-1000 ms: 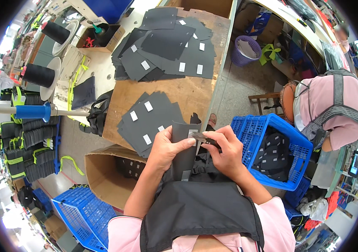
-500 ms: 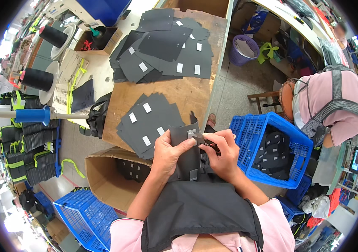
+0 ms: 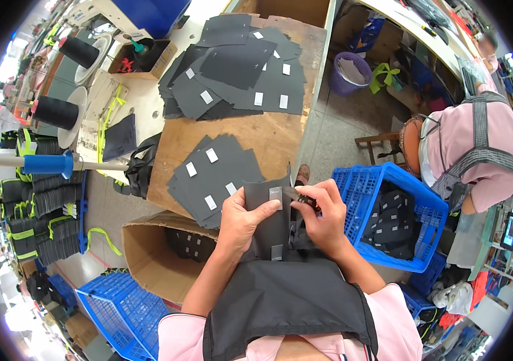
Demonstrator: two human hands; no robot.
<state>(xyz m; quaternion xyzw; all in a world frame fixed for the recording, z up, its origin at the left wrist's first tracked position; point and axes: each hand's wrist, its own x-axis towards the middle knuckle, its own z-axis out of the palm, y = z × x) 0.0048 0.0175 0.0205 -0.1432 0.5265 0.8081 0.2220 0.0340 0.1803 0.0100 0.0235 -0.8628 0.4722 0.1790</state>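
A black fabric piece (image 3: 262,233) with two small light labels hangs from my left hand (image 3: 238,218), pinched between thumb and fingers. My left thumb lies at the edge of its upper label (image 3: 276,194). In my right hand (image 3: 327,219) is a small pair of dark thread snips (image 3: 307,200), fingers curled around the handles. The snips' blades point left, close to the right edge of the upper label; whether they touch the fabric I cannot tell. Just beyond my left hand, a fanned stack of labelled black panels (image 3: 229,162) rests on the wooden board (image 3: 190,129).
Farther back lies a larger pile of black panels (image 3: 232,66). A cardboard box (image 3: 148,256) with black pieces stands at my left, a blue crate (image 3: 353,231) at my right. Another person (image 3: 479,141) bends over beyond that crate. Thread cones (image 3: 55,113) stand far left.
My right hand has shifted slightly right, drawing the snips' blades back from the upper label. My left hand keeps its hold on the fabric piece, nearly still.
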